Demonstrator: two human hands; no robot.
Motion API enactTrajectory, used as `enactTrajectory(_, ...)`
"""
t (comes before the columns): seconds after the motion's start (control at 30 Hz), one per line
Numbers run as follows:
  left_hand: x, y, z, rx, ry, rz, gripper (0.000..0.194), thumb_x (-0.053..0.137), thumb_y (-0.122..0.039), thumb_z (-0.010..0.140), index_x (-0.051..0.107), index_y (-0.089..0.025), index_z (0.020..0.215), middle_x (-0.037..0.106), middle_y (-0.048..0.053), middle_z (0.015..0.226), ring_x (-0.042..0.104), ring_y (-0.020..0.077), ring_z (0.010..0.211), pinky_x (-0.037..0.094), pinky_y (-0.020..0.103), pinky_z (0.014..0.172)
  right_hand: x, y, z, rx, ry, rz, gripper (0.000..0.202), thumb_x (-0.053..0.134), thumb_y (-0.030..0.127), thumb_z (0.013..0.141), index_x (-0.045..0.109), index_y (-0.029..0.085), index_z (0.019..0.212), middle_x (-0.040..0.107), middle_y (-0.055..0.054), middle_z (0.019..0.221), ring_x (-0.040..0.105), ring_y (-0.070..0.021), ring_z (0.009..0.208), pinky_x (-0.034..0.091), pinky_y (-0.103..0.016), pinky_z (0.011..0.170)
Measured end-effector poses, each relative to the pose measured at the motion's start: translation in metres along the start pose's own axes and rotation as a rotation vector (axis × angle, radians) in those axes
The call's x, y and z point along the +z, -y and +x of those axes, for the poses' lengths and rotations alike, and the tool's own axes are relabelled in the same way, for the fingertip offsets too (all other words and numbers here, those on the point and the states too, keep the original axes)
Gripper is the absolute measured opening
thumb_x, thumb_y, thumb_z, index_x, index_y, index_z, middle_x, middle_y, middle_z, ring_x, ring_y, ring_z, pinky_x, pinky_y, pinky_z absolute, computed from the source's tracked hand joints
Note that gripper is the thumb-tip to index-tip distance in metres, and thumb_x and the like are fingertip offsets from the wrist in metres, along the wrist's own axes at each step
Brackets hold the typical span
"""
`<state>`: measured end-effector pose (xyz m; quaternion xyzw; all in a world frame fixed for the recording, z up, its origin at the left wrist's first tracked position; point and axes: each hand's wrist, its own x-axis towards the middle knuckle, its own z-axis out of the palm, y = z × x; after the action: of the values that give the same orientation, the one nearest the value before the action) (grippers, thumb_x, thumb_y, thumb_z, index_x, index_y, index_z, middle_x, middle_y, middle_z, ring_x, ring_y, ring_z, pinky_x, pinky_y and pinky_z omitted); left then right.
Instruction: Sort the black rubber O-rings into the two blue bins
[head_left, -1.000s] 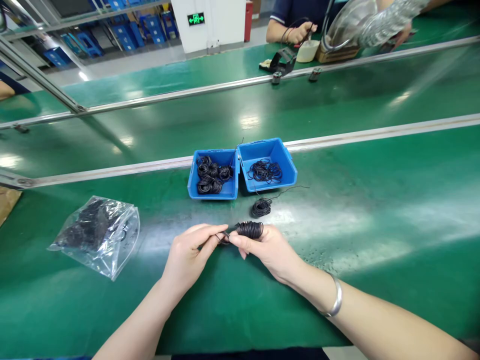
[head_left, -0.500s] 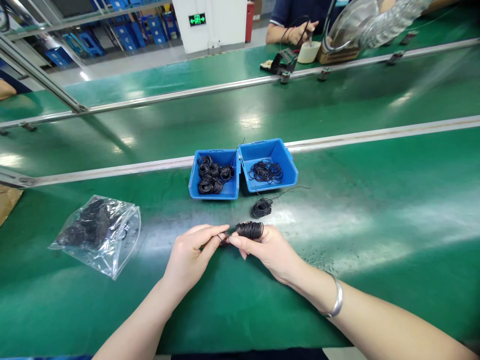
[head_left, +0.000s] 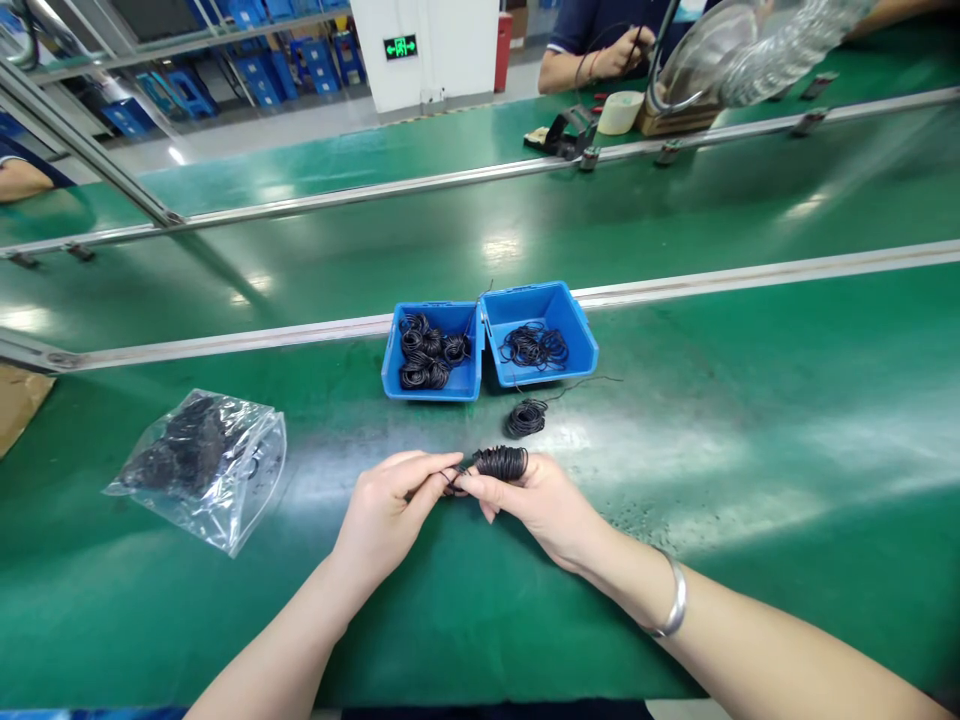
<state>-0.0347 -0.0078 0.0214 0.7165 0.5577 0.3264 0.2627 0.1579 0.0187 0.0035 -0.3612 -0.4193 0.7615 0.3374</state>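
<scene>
Right hand point(head_left: 546, 505) grasps black coil point(head_left: 501, 462), long axis roughly parallel to worktop point(head_left: 480, 620) near edge; left hand point(head_left: 386, 505) pinches strand point(head_left: 451, 481) leftward.

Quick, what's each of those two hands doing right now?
Left hand: closed, fingertips pinching a thin black strand.
Right hand: closed, holding a coil of black cord.

Bright light, pale glare across green tabletop point(head_left: 750, 440), soft shadows
</scene>
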Motion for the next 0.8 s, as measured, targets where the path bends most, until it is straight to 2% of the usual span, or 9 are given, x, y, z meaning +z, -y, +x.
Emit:
enactTrajectory(0.17, -0.003, -0.002, 0.002, -0.084, 0.043, -0.157, 0.023, 0.058, -0.019, 0.092, 0.076, -0.023, 0.106, 0.078, 0.001, 0.084, 0.073, 0.0139, 0.079, 0.060, 0.024, 0.075, -0.001, 0.002, 0.001, 0.016, -0.047, 0.068, 0.025, 0.080, 0.037, 0.079, 0.072, 0.016, 0.068, 0.060, 0.002, 0.061, 0.050, -0.0106, 0.062, 0.039, -0.027, 0.064)
enactTrajectory(0.3, -0.005, 0.003, 0.003, -0.268, 0.024, -0.343, 0.020, 0.060, -0.027, 0.092, 0.075, -0.020, 0.103, 0.077, 0.005, 0.092, 0.076, 0.0168, 0.079, 0.063, 0.029, 0.077, -0.002, 0.001, 0.002, 0.037, -0.078, 0.229, 0.022, 0.080, 0.038, 0.079, 0.075, 0.016, 0.080, 0.052, 0.005, 0.058, 0.045, -0.0091, 0.057, 0.040, -0.026, 0.059)
enactTrajectory(0.43, -0.007, 0.010, 0.008, -0.403, 0.008, -0.496, 0.023, 0.065, -0.034, 0.088, 0.069, -0.014, 0.097, 0.077, 0.008, 0.090, 0.076, 0.0224, 0.085, 0.063, 0.034, 0.080, -0.004, 0.000, 0.002, 0.038, -0.064, 0.325, 0.017, 0.080, 0.035, 0.080, 0.074, 0.018, 0.082, 0.061, 0.002, 0.071, 0.055, -0.0101, 0.063, 0.045, -0.026, 0.063)
enactTrajectory(0.53, -0.013, 0.011, 0.008, -0.427, 0.025, -0.473, 0.023, 0.067, -0.035, 0.086, 0.066, -0.014, 0.094, 0.077, 0.009, 0.091, 0.076, 0.0233, 0.088, 0.062, 0.034, 0.080, -0.003, 0.002, 0.001, 0.041, -0.046, 0.297, 0.018, 0.081, 0.033, 0.079, 0.076, 0.019, 0.088, 0.068, -0.002, 0.086, 0.061, -0.0129, 0.074, 0.049, -0.027, 0.067)
enactTrajectory(0.67, -0.022, 0.007, -0.004, -0.402, 0.046, -0.328, 0.016, 0.064, -0.030, 0.087, 0.069, -0.017, 0.094, 0.078, 0.008, 0.095, 0.075, 0.0207, 0.091, 0.060, 0.031, 0.082, 0.000, 0.005, 0.000, 0.067, -0.045, 0.274, 0.023, 0.083, 0.036, 0.076, 0.078, 0.018, 0.090, 0.071, -0.007, 0.100, 0.065, -0.0185, 0.089, 0.052, -0.028, 0.071)
enactTrajectory(0.73, -0.027, 0.005, -0.012, -0.388, 0.047, -0.300, 0.014, 0.063, -0.028, 0.087, 0.070, -0.018, 0.094, 0.078, 0.006, 0.094, 0.075, 0.0195, 0.092, 0.059, 0.029, 0.083, 0.001, 0.006, 0.000, 0.088, -0.039, 0.268, 0.023, 0.083, 0.036, 0.076, 0.077, 0.017, 0.088, 0.072, -0.008, 0.096, 0.066, -0.0178, 0.085, 0.052, -0.028, 0.070)
enactTrajectory(0.8, -0.032, 0.003, -0.018, -0.418, 0.055, -0.299, 0.014, 0.061, -0.027, 0.088, 0.071, -0.018, 0.094, 0.077, 0.005, 0.091, 0.076, 0.0183, 0.084, 0.060, 0.027, 0.077, 0.000, 0.004, 0.000, 0.100, -0.012, 0.254, 0.021, 0.081, 0.036, 0.078, 0.076, 0.016, 0.083, 0.071, -0.006, 0.086, 0.064, -0.0148, 0.076, 0.051, -0.027, 0.067)
